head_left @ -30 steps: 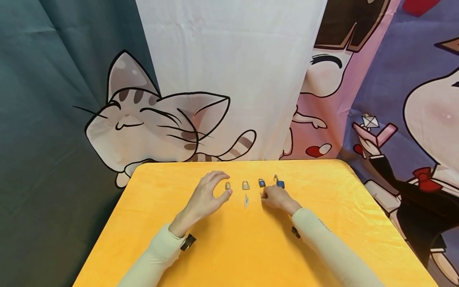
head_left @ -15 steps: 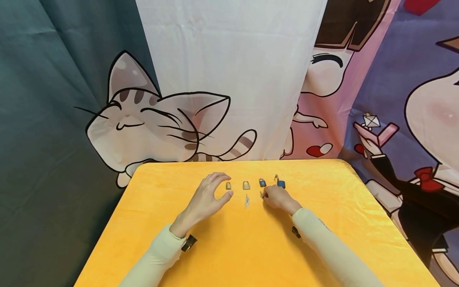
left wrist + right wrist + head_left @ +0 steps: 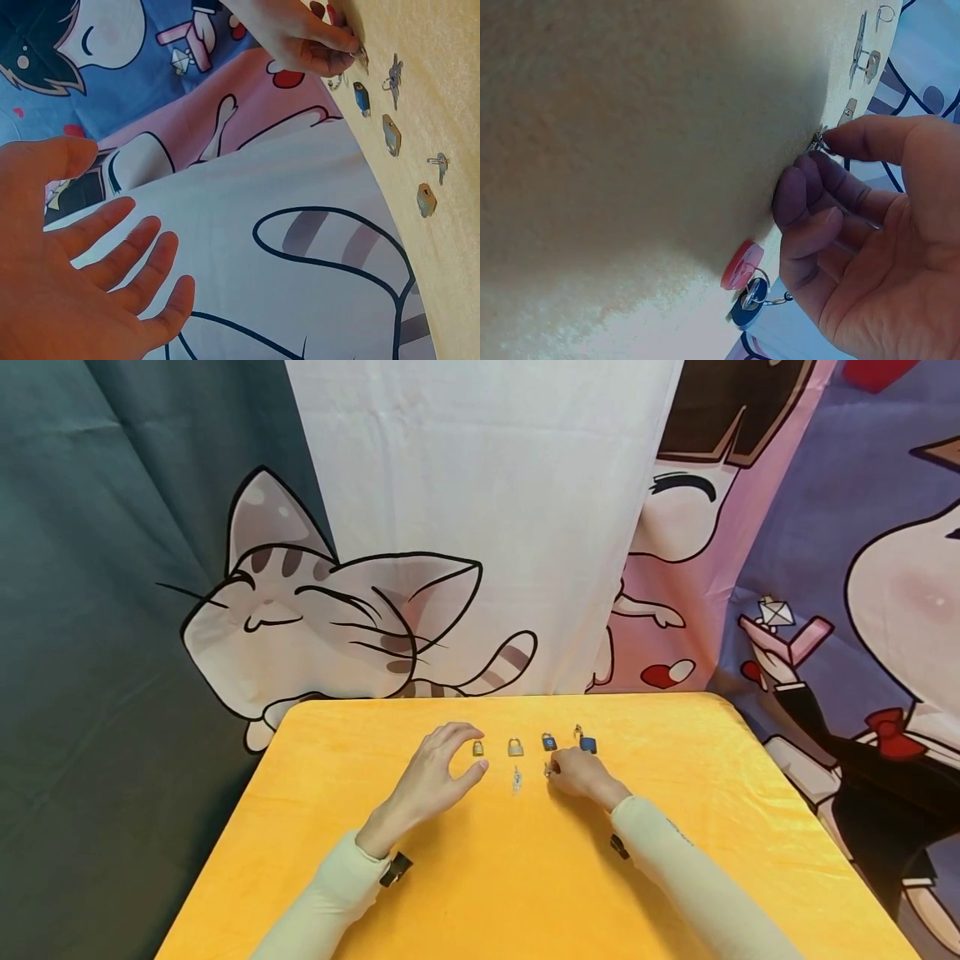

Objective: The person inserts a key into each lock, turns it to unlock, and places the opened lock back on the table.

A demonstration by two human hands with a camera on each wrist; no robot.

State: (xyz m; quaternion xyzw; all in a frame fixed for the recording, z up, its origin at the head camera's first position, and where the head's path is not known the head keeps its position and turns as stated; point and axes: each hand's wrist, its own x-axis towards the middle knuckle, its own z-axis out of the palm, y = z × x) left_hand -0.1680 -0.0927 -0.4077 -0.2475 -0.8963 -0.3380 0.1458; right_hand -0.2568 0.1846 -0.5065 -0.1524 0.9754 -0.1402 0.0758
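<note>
Below and right of the head view's center, we pinch keys [image 3: 548,770] in our right hand [image 3: 581,772]; our left hand [image 3: 427,777] gapes wide near a brass padlock [image 3: 478,749] on the counter [image 3: 495,877].

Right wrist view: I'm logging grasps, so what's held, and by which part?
The right grip pinches small metal keys; which part is pinched cannot be told.

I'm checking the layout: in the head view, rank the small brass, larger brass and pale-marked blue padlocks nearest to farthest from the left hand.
1. Small brass padlock, just right of the left hand.
2. Larger brass padlock, farther right, behind the loose keys.
3. Pale-marked blue padlock, rightmost of these, by the right hand.
</note>
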